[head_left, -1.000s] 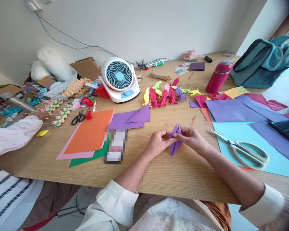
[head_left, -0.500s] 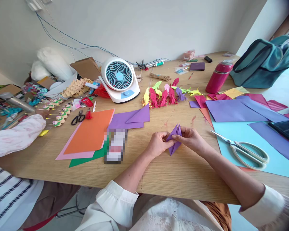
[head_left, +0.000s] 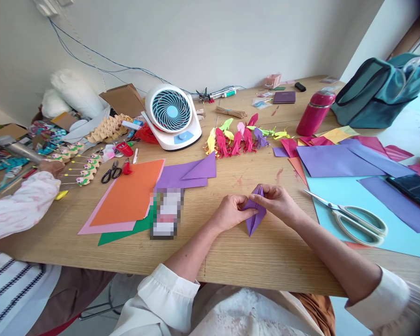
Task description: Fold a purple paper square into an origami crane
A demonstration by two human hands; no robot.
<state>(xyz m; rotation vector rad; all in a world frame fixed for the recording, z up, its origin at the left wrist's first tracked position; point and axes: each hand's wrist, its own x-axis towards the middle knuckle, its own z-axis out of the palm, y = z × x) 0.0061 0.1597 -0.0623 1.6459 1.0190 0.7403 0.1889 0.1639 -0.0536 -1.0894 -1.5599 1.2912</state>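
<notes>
A folded purple paper (head_left: pixel 254 224) is held above the wooden table in the head view, its pointed end toward me. My left hand (head_left: pixel 233 212) pinches its left side, fingers closed. On its upper right part my right hand (head_left: pixel 275 201) is closed too, thumb across the front. The fingers hide much of the upper folds. Beyond my hands lie several folded paper figures (head_left: pixel 236 142) in red, yellow, green and purple. To the right, white-handled scissors (head_left: pixel 359 221) rest on light blue paper (head_left: pixel 331 205).
Orange paper (head_left: pixel 126 196), purple sheets (head_left: pixel 196 173) and a blurred phone (head_left: pixel 167 214) lie to the left. Behind stand a fan (head_left: pixel 173 114), a pink bottle (head_left: pixel 315 112) and a teal bag (head_left: pixel 378 98). At far left a person's sleeve (head_left: pixel 24 200) reaches over the table.
The purple paper's lower point has tipped down slightly, and my fingers have shifted on its upper part. At far left the person's hand now shows more. The whole view has moved slightly.
</notes>
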